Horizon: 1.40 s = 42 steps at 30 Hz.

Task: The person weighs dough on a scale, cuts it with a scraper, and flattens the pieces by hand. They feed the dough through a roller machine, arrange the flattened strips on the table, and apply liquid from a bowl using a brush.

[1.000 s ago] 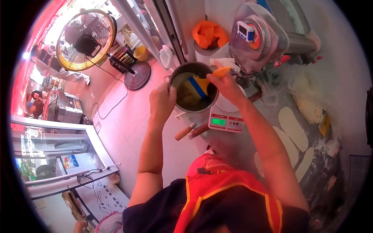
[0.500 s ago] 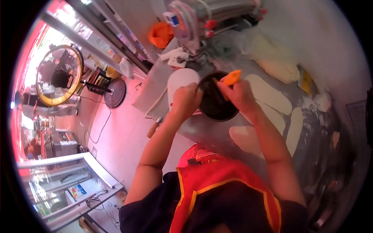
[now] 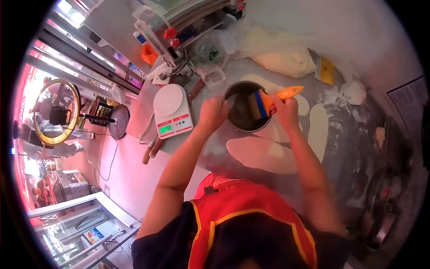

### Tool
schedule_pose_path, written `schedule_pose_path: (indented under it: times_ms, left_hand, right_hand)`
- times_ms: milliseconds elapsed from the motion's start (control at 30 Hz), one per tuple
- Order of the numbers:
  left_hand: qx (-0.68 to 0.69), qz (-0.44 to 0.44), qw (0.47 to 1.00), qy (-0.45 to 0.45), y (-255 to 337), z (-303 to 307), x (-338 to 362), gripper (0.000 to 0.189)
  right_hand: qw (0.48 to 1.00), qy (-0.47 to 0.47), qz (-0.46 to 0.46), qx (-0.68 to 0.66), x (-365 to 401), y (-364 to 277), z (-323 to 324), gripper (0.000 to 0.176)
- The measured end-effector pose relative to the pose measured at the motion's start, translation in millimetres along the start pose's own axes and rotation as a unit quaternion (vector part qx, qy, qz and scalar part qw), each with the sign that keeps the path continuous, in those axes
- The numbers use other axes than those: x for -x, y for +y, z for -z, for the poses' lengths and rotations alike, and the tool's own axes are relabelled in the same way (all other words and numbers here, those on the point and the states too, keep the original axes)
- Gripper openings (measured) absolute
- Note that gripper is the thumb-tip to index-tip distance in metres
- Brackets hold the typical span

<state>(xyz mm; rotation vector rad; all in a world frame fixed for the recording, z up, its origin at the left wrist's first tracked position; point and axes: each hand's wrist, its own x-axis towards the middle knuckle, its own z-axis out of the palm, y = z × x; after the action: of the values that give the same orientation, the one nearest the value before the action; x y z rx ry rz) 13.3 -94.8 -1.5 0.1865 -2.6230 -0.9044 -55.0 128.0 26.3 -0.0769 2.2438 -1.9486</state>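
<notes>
My left hand (image 3: 214, 111) is closed on the left rim of a dark metal pot (image 3: 248, 130), which holds brownish liquid. My right hand (image 3: 285, 109) grips a wide brush (image 3: 261, 104) with an orange handle and a blue band. The brush lies tilted across the pot's right side, its bristles inside the rim. Flat, pale dough sheets lie close by: one sheet (image 3: 260, 153) below the pot and a long one (image 3: 318, 130) to the right of my right forearm. The pot hides parts of other sheets.
A white kitchen scale (image 3: 171, 101) with a lit display stands left of the pot, a wooden-handled rod (image 3: 154, 150) beside it. Beyond are a plastic-covered dough mass (image 3: 282, 62), a yellow-and-grey flat tool (image 3: 326, 71) and a roller machine (image 3: 197, 15). A fan (image 3: 56, 112) stands far left.
The pot and both hands have moved right, away from the scale and over the dough sheets. The brush has tipped over, bringing its blue band and bristles into sight. The camera view has shifted.
</notes>
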Motion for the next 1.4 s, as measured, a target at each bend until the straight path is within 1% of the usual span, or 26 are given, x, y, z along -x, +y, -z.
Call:
schedule_pose_path:
  times_ms: [33,100,133,200,233,333,400,433,500,533,600,633,733,833,867,933,1033,1133,1167,1267,1367,1400]
  left_hand:
    - [0.015,0.024,1.0,-0.01,-1.0,-6.3,1.2,0.022]
    - [0.045,0.07,0.996,-0.03,-3.7,-12.0,1.5,0.023]
    - [0.058,0.078,0.995,-0.031,-6.9,-14.2,2.9,0.023]
    - [0.084,0.093,0.992,-0.027,-15.6,-18.0,5.7,0.025]
    - [0.087,0.121,0.989,-0.023,-20.5,-20.0,9.1,0.025]
    - [0.097,0.195,0.976,-0.013,-30.9,-16.9,22.2,0.024]
    - [0.103,0.233,0.967,-0.002,-31.5,-4.6,31.2,0.024]
    - [0.08,0.218,0.973,0.013,-28.9,6.2,36.1,0.024]
    - [0.033,0.193,0.98,0.039,-19.4,29.7,44.5,0.024]
    - [0.016,0.182,0.982,0.043,-27.1,33.3,50.1,0.024]
    - [-0.02,0.157,0.986,0.053,-38.6,37.7,58.0,0.024]
    - [0.043,0.172,0.982,0.059,-37.1,39.8,60.0,0.024]
    - [0.022,0.155,0.984,0.08,-42.0,41.2,65.5,0.023]
    - [0.007,0.162,0.985,0.063,-45.4,44.3,67.2,0.022]
    - [0.02,0.169,0.983,0.065,-43.8,44.5,67.4,0.023]
    - [0.046,0.182,0.98,0.069,-38.5,44.5,66.0,0.023]
    - [0.02,0.181,0.981,0.069,-31.7,44.1,64.1,0.024]
    - [0.019,0.18,0.981,0.066,-29.5,48.1,67.0,0.025]
    - [0.026,0.173,0.982,0.072,-35.1,46.9,69.6,0.026]
    - [0.032,0.174,0.982,0.067,-35.3,49.7,72.7,0.025]
    - [0.039,0.202,0.978,0.038,-30.8,56.8,77.2,0.019]
    - [0.043,0.212,0.976,0.026,-29.6,59.1,77.1,0.019]
  right_hand:
    - [0.999,0.003,0.015,-0.046,-5.5,6.2,8.7,0.026]
    - [0.994,-0.006,-0.027,-0.107,-13.6,20.5,17.4,0.024]
    - [0.989,-0.01,-0.048,-0.14,-17.3,26.8,19.8,0.023]
    - [0.966,-0.003,-0.092,-0.24,-29.3,36.5,24.8,0.021]
    - [0.951,0.0,-0.117,-0.288,-34.1,41.7,27.8,0.021]
    - [0.925,0.039,-0.131,-0.355,-60.4,53.5,36.0,0.02]
    - [0.944,0.012,-0.104,-0.313,-87.5,70.7,49.4,0.02]
    - [0.953,-0.002,-0.09,-0.291,-101.8,79.7,55.1,0.02]
    - [0.976,-0.005,-0.097,-0.195,-129.0,91.7,57.2,0.021]
    - [0.984,-0.006,-0.098,-0.147,-137.9,96.9,59.1,0.021]
    - [0.99,-0.055,-0.095,-0.094,-151.4,111.5,70.0,0.022]
    - [0.99,-0.08,-0.092,-0.068,-156.4,118.4,78.0,0.022]
    - [0.989,-0.106,-0.101,0.023,-147.7,102.9,115.6,0.023]
    - [0.988,-0.113,-0.097,0.039,-129.1,87.1,138.4,0.022]
    - [0.988,-0.111,-0.103,0.02,-118.5,88.7,135.2,0.022]
    - [0.987,-0.107,-0.115,-0.02,-92.5,91.0,110.3,0.021]
    - [0.977,-0.168,-0.128,-0.041,-56.6,90.8,75.0,0.021]
    - [0.978,-0.152,-0.099,0.101,-46.2,119.9,104.6,0.021]
    - [0.984,-0.116,-0.104,0.083,-40.9,127.2,122.0,0.021]
    - [0.981,-0.077,-0.105,0.146,-14.8,98.0,157.9,0.023]
    - [0.99,-0.033,-0.134,0.001,18.4,83.6,135.1,0.022]
    - [0.989,-0.045,-0.136,-0.032,34.4,82.3,118.2,0.022]
